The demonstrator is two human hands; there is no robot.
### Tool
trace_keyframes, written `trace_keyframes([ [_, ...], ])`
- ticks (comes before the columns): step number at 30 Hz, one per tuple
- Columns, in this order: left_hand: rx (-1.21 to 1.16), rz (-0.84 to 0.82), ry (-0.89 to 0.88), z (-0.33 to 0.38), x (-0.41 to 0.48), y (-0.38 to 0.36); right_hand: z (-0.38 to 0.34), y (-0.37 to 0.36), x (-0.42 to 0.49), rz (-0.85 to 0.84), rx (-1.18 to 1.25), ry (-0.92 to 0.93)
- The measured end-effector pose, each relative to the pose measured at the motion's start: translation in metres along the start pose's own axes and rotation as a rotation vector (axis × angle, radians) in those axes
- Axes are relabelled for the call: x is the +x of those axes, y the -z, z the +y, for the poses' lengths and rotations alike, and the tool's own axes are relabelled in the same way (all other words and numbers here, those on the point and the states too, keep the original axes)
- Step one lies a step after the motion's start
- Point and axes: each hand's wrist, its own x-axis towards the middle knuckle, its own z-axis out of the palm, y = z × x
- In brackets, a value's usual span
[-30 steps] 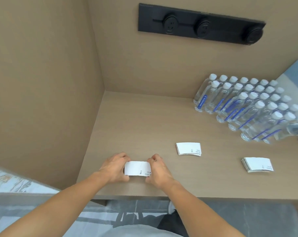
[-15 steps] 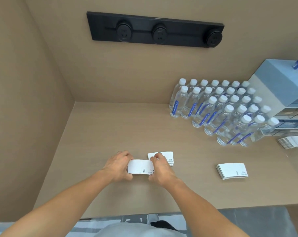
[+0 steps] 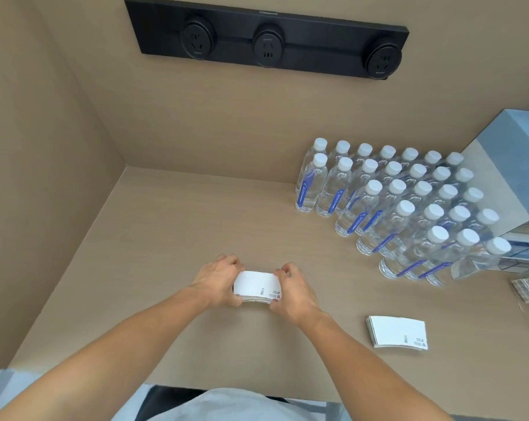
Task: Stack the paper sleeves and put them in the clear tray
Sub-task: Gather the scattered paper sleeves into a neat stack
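Note:
A stack of white paper sleeves point(image 3: 257, 286) with small dark print sits on the tan counter point(image 3: 172, 226), squeezed at both ends. My left hand point(image 3: 217, 279) grips its left end and my right hand point(image 3: 292, 288) grips its right end. A second stack of white paper sleeves point(image 3: 396, 331) lies loose on the counter to the right, apart from both hands. At the far right edge another pile of sleeves point(image 3: 528, 289) shows; the clear tray around it cannot be made out.
Several water bottles point(image 3: 387, 208) with white caps stand in rows at the back right. A light blue box point(image 3: 518, 165) stands behind them. A black socket strip point(image 3: 267, 44) is fixed on the back wall. A side wall closes the left.
My hands carried their stack right and set it on the sleeve pile that lay beside them; the two now form one thicker stack. The view has shifted right.

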Motion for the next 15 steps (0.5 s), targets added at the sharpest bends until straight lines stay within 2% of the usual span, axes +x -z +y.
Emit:
trace_keyframes([
  [7,-0.088,-0.022,0.077,0.005,0.011,-0.017,0.016,-0.005,0.017,-0.023,0.02,0.037],
  [12,-0.278,-0.057,0.139,-0.005,0.013,-0.04,0.02,-0.018,0.019,-0.048,0.13,0.012],
  [15,-0.4,-0.029,0.113,-0.01,0.016,-0.049,0.023,-0.023,0.025,-0.024,0.17,0.051],
])
